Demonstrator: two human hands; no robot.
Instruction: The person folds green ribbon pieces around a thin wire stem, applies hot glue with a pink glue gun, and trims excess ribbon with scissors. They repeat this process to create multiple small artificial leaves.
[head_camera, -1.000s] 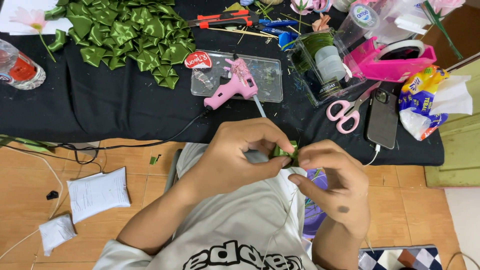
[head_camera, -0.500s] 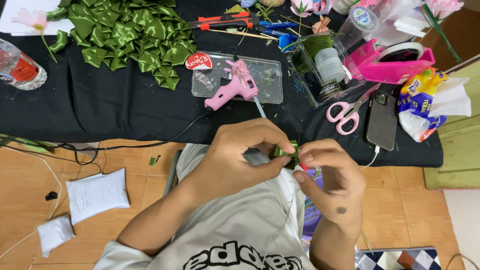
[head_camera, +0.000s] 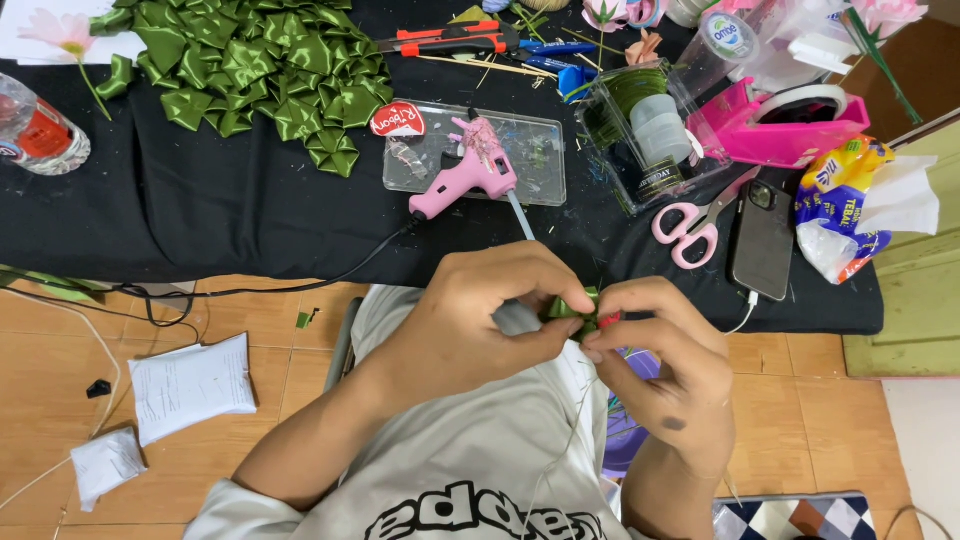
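Left hand (head_camera: 470, 325) curled with fingertips pinched on a small folded green satin ribbon piece (head_camera: 568, 306), grip closed on it; right hand (head_camera: 660, 365) meeting it from the other side, fingertips also closed on the same piece, a speck of red showing at the pinch; ribbon piece held in the air above the lap, just in front of the desk (head_camera: 200, 220) edge; thin wire stem (head_camera: 565, 430) trailing down from the pinch over the grey printed shirt (head_camera: 470, 470). On the black-covered desk: pink glue gun (head_camera: 465, 178) resting on a clear tray (head_camera: 530, 155), nozzle pointing toward the hands, black cord running off to the left; heap of folded green satin ribbon leaves (head_camera: 260, 70) at far left; pink-handled scissors (head_camera: 695, 220) just beside a dark phone (head_camera: 763, 238); clear box holding green wire and a grey roll (head_camera: 640, 125); pink tape dispenser (head_camera: 790, 120); red utility knife (head_camera: 450, 40); plastic bottle (head_camera: 35, 135) at the left edge. On the wooden floor, folded white papers (head_camera: 190, 385).
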